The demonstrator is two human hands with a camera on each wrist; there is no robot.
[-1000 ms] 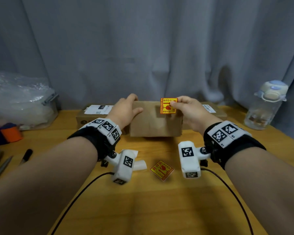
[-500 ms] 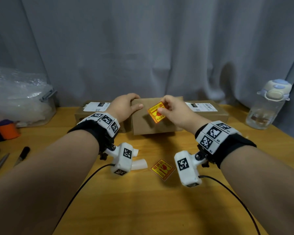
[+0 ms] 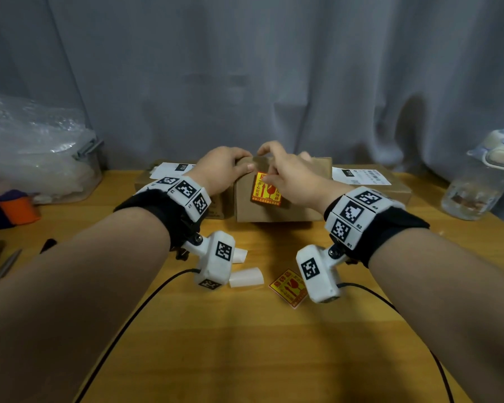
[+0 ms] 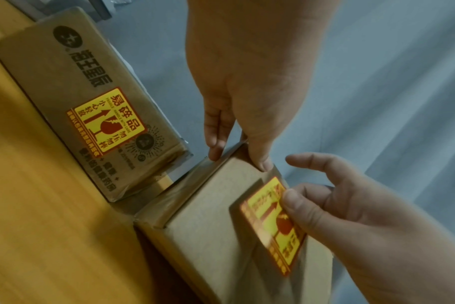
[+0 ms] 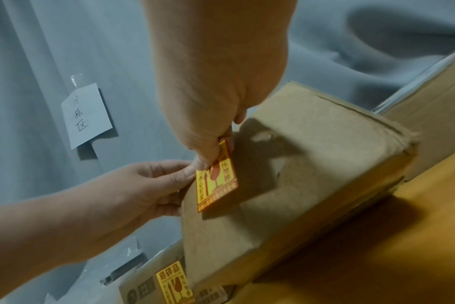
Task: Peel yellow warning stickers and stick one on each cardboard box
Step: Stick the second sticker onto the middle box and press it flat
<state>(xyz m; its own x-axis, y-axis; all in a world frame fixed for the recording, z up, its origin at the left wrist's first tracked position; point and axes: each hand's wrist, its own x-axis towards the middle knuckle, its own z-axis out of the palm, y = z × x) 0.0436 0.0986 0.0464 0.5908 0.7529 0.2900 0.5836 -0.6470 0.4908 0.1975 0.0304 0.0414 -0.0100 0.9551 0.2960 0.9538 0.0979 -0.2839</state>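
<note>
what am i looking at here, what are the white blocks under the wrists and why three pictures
There is no machine here, just a person's two bare hands. The white blocks are cameras strapped to each wrist; a third camera sits on the head. So one picture looks down from the head, and the other two look along each hand.

On the wooden table stand cardboard boxes. The left hand steadies the middle box. The right hand pinches a yellow warning sticker against its front. The left box already carries a sticker. A spare sticker and white backing papers lie nearer the person, and a water bottle stands far right.
</note>
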